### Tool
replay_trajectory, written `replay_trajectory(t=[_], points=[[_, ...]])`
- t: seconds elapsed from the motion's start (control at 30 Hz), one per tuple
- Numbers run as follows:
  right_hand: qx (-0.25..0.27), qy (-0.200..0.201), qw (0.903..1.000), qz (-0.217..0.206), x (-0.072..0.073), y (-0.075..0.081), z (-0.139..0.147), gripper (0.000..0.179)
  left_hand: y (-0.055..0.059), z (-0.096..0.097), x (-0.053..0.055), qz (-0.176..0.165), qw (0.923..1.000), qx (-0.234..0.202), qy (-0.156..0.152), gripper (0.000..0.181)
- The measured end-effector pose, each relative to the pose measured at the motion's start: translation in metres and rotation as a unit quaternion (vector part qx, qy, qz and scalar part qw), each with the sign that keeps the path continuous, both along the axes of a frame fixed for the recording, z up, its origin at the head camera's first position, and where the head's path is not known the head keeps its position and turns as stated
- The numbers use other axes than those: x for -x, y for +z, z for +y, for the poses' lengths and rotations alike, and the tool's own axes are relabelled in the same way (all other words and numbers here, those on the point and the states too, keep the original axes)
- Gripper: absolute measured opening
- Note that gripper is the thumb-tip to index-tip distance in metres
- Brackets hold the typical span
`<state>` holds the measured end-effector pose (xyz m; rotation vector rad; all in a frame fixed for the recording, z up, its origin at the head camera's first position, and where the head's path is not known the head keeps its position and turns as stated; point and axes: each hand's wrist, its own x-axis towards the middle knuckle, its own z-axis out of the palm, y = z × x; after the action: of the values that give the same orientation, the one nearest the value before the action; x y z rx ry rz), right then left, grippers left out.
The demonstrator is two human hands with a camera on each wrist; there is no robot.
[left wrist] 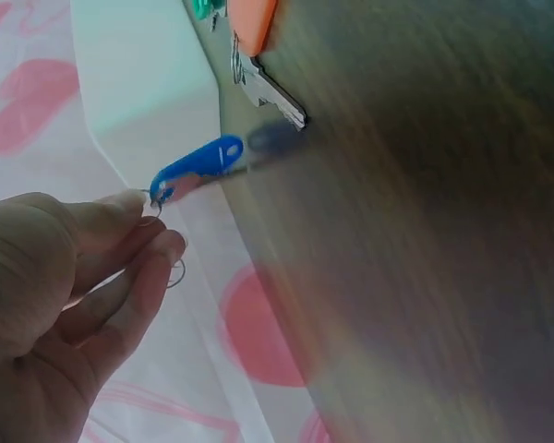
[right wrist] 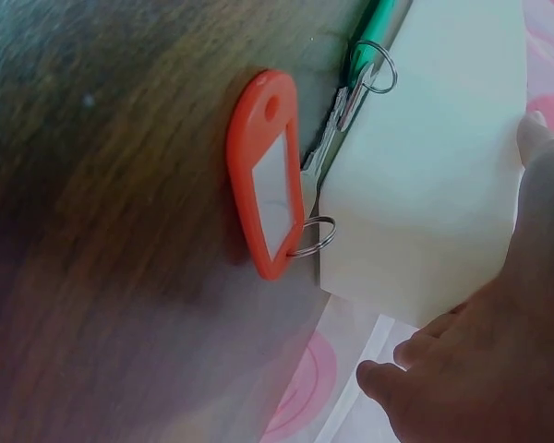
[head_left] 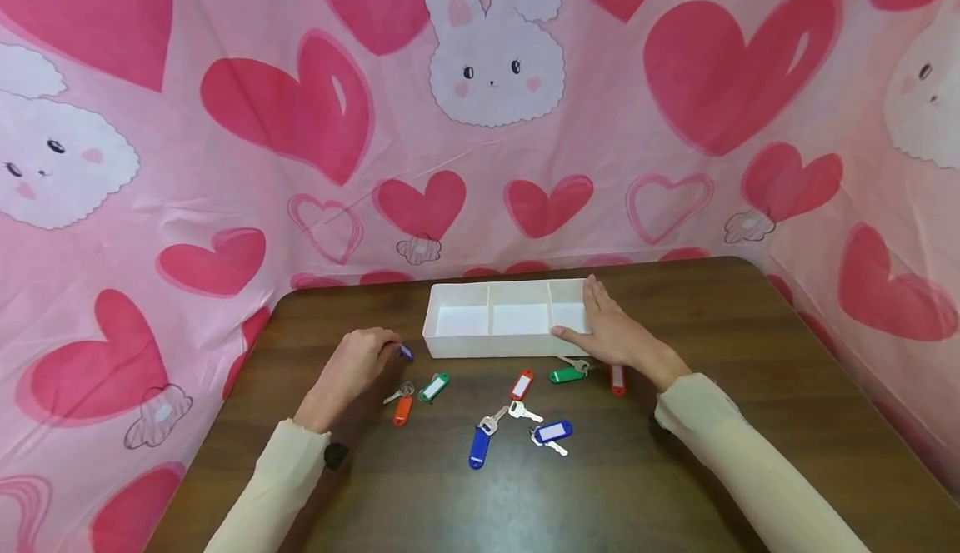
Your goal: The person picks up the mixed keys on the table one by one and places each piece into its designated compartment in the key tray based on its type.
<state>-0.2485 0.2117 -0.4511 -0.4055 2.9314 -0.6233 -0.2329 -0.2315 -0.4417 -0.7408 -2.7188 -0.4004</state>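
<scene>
My left hand pinches the ring of a blue key tag between thumb and fingertips, just left of the white three-compartment tray. The tag points away from the fingers, over the brown table in the left wrist view. My right hand rests on the tray's right end. Its fingers lie straight along that end, and the thumb touches the front rim. Below the right hand, a red key tag with a metal ring stands close to the tray wall, beside a green key tag with a key.
In front of the tray lie several tagged keys: a green tag, an orange tag, a red tag, and two blue ones. A pink curtain with hearts and rabbits hangs behind the wooden table.
</scene>
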Motion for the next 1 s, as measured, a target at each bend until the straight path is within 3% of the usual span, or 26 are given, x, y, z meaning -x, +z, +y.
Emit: replay_trajectory(t=[0.2,0.43,0.67,1.0], points=[[0.001,-0.002,1.0000,-0.006,0.001,-0.001,-0.001,0.125,0.000,-0.003,0.000,-0.021,0.9994,-0.026,0.006,0.008],[0.006,0.000,1.0000,-0.008,0.002,-0.002,-0.002,0.126,0.000,-0.007,0.002,-0.013,0.9976,-0.068,0.008,0.004],[0.012,-0.002,0.9999,-0.008,0.002,-0.003,-0.001,0.126,0.008,-0.005,0.001,-0.055,0.9924,-0.106,0.030,0.006],[0.020,0.001,0.9998,-0.005,0.001,-0.002,-0.001,0.125,0.013,0.000,0.001,-0.082,0.9853,-0.141,0.052,0.010]])
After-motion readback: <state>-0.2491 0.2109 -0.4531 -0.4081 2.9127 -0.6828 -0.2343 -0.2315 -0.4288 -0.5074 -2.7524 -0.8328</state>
